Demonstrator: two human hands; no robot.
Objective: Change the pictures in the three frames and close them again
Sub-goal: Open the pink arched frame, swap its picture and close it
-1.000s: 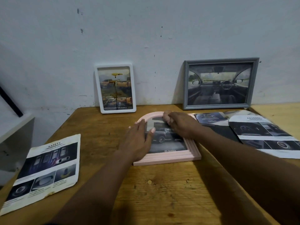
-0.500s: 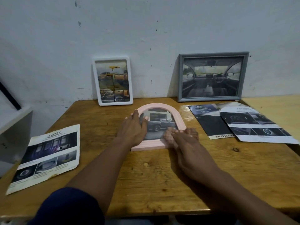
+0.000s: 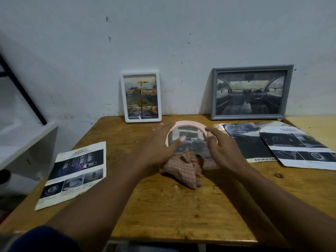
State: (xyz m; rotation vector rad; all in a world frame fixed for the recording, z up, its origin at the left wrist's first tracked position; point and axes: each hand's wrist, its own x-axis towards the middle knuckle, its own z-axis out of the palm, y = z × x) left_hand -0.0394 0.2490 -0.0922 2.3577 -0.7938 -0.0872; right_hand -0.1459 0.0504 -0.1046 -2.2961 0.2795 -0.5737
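Note:
A pink arched frame (image 3: 189, 124) with a car picture lies flat in the middle of the wooden table (image 3: 181, 211). My left hand (image 3: 160, 148) is at its left side with the fingers spread and the thumb over the glass. At the frame's right side is my right hand (image 3: 222, 150), fingers relaxed and holding nothing. A crumpled checked cloth (image 3: 183, 170) lies on the frame's near end between my hands. A white frame (image 3: 141, 97) and a grey frame (image 3: 251, 91) lean upright against the wall, both with pictures in them.
A car leaflet (image 3: 74, 171) lies on the table at the left. A dark brochure (image 3: 245, 142) and another leaflet (image 3: 298, 148) lie at the right. A white shelf (image 3: 21, 142) stands beside the table's left edge. The wall is directly behind the frames.
My right hand has moved from the frame's near end to its right side, and the checked cloth now lies uncovered there. My left hand has shifted slightly over the frame's left side.

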